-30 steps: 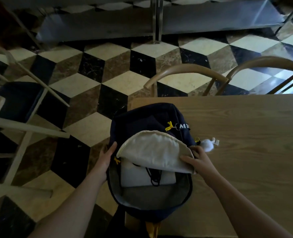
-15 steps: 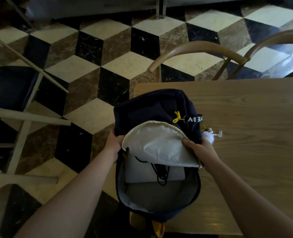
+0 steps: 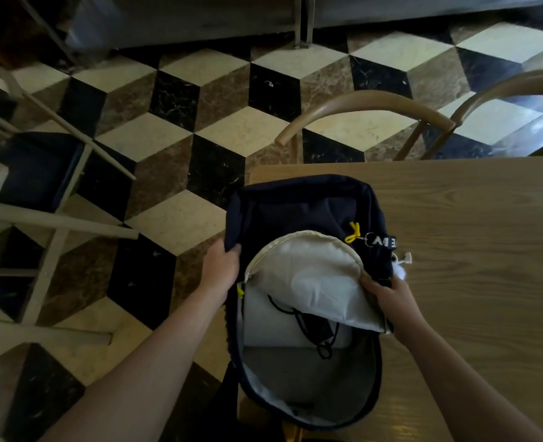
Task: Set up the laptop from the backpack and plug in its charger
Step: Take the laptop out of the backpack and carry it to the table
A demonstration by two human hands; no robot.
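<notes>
Leftmost, the left hand (image 3: 220,266) grips the navy fabric backpack (image 3: 299,212) at its left edge. Inside the open bag, on the wooden counter (image 3: 471,234), lies the pale grey laptop (image 3: 270,327) under black cords (image 3: 315,333). The right hand (image 3: 391,298) pinches the cream-lined flap (image 3: 311,275).

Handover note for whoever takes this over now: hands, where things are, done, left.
Left hand: grip on the backpack at its left side.
Right hand: holding the pale flap open.
Backpack lies unzipped at the table corner. Laptop is inside, dark charger cable on top of it.
Done: bag opened.
Left: lift out laptop and charger, set up, plug in.
</notes>
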